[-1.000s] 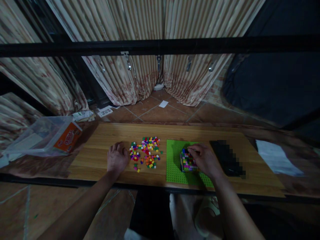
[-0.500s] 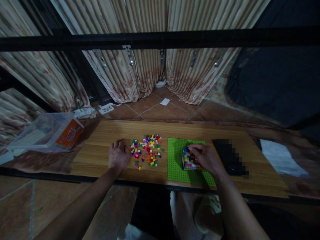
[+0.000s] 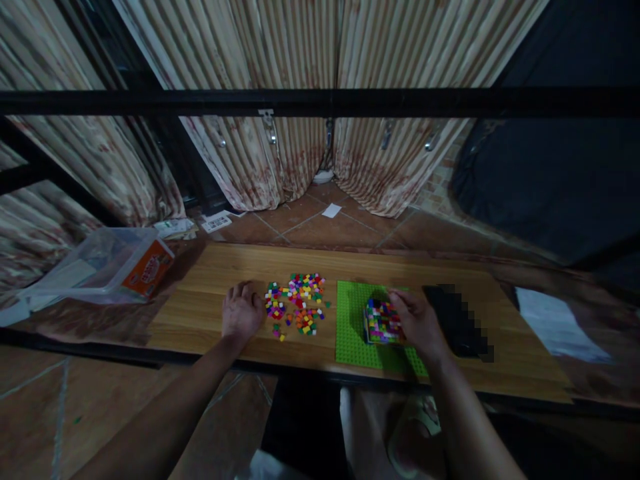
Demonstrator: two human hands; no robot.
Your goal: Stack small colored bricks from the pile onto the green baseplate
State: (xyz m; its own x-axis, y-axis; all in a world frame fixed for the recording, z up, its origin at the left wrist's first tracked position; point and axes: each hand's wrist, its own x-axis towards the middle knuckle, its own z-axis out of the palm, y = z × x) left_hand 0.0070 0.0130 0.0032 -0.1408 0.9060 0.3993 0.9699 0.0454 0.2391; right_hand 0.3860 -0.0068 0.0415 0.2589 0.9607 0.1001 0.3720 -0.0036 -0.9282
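Observation:
A block build of small multicoloured bricks (image 3: 381, 323) stands on a green studded baseplate (image 3: 350, 347). My right hand (image 3: 415, 320) is over the build's right side, thumb and fingers drawn together at its far edge. Whatever is between those fingertips is too small to make out, and the hand hides part of the build. On the wooden table to the left, my left hand (image 3: 243, 312) lies palm down with fingers loosely spread, holding nothing. Just right of it is a scattered heap of loose coloured bricks (image 3: 305, 287).
A black phone-like object (image 3: 453, 317), partly blurred out, lies right of the baseplate on the table (image 3: 190, 320). Beyond the left end is a clear plastic bin (image 3: 100, 267) with an orange label. Paper sheets (image 3: 560, 323) lie past the right end.
My right hand's fingertips have shifted right along the build's far edge, uncovering its far left corner. My left hand stays resting on the table. The camera view has tilted slightly.

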